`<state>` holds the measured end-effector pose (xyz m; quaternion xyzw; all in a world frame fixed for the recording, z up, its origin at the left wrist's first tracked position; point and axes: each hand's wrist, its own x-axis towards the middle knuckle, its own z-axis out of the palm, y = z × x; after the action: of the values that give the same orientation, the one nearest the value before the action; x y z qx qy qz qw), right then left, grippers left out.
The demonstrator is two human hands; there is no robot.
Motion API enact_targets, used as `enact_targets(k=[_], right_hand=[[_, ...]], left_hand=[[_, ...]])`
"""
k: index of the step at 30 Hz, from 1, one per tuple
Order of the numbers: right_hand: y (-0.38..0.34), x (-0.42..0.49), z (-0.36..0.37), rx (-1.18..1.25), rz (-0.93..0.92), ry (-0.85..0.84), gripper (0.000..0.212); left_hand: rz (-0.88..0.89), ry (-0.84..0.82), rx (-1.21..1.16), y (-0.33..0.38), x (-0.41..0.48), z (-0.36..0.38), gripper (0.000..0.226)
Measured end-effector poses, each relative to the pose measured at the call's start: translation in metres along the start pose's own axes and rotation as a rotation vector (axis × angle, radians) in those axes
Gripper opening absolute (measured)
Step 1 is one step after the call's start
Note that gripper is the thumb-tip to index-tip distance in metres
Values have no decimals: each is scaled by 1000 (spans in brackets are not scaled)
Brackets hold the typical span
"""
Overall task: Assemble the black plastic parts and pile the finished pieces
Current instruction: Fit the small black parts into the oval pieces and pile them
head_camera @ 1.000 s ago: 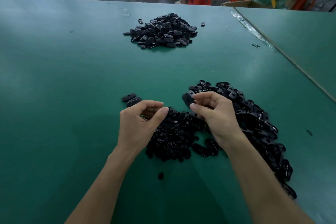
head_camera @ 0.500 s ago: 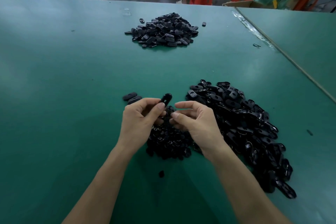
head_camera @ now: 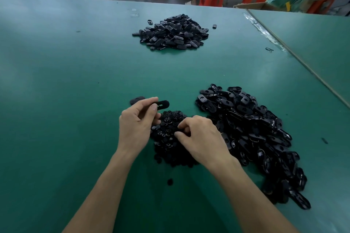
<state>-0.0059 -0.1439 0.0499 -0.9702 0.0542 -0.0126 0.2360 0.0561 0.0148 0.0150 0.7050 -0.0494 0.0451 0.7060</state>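
The left hand [head_camera: 138,126] has its grip clamped on an oval black shell [head_camera: 161,104] above the bench [head_camera: 56,81]. The right hand [head_camera: 201,139] curls into the heap of small round parts [head_camera: 168,141]; whether its grip holds one I cannot tell. The finished pile [head_camera: 173,32] lies farther back.

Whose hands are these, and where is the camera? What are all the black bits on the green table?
No machine here: these are a person's two bare hands, filmed by a camera worn on their head, looking down. The left hand pinches one black oval piece. The right hand reaches into a heap of small round parts; whether it has grabbed one is hidden. To the right lies a big pile of oval shells, and far across the green table sits another pile.
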Motion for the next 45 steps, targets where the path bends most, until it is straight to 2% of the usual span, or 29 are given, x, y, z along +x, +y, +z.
enact_targets(k=[6,10,15,22,27,30,33,45], right_hand=[[-7,3,0,-75,7,-21,20],[-9,5,0,-69,14,-26,16],[-7,4,-2,-41,12,1,16],[-2,6,-5,217,22,59,11],[0,5,-10,327,-28,106,18],[4,4,-13,376,-31,85,21],[6,3,-15,451,-3,86,16],[7,1,-17,958,90,45,15]], left_hand=[[-28,5,-35,0,-2,2,21],[-16,16,-38,-1,-4,1,12],[-22,35,-53,-1,-4,1,13],[-21,41,-96,0,-5,2,13],[-28,27,-104,2,-6,5,14],[-27,20,-108,2,-7,6,14],[-22,8,-105,2,-8,7,13],[-15,-43,-113,4,-11,9,17]])
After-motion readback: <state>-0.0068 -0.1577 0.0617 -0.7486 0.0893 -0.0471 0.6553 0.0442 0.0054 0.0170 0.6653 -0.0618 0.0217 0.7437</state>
